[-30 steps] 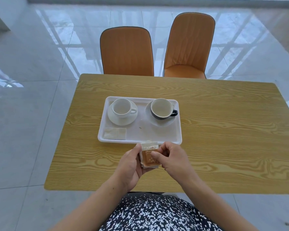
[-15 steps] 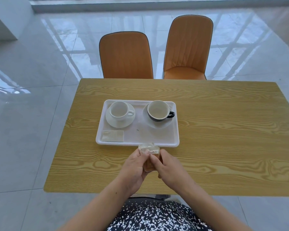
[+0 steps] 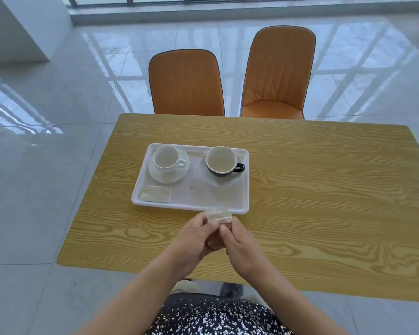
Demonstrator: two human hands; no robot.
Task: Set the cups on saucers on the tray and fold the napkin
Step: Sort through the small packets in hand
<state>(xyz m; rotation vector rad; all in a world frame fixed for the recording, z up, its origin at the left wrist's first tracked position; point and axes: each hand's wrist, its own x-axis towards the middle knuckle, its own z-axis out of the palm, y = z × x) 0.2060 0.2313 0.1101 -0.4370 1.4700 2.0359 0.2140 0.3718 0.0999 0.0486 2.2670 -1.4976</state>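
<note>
- Grip: left hand (image 3: 194, 240) and right hand (image 3: 240, 243) are both curled round one small wrapped packet (image 3: 219, 216). Thumbs and forefingers pinch it near its top, knuckles nearly touching.
- The packet's clear printed top pokes out above the fingers and its brownish body sits between the palms. Can't tell whether it's sealed or partly open.
- The grip is held above the table (image 3: 324, 189), on the person's side of the tray (image 3: 196, 193). The packet top overlaps the tray's near rim in view.
- Beyond the grip and to its left, the white cup (image 3: 166, 158) stands upright on the white saucer (image 3: 179, 176).
- Straight beyond the grip, slightly right, the black cup (image 3: 221, 162) stands upright on the second saucer (image 3: 228, 183), handle pointing right.
- Nearer the grip on its left, a flat folded napkin (image 3: 155, 194) lies in the tray's near-left corner.
- Step read: the cups-on-saucers part looks done and one napkin looks folded and placed. The hands are likely working the packet's wrapper to get its contents out, probably another napkin.
- Next move needs the fingertips to part at the top seam while the lower fingers hold the body. Then pull the contents free, fold them, and set them on the bare tray floor just beyond the grip, clear of the saucers.
</note>
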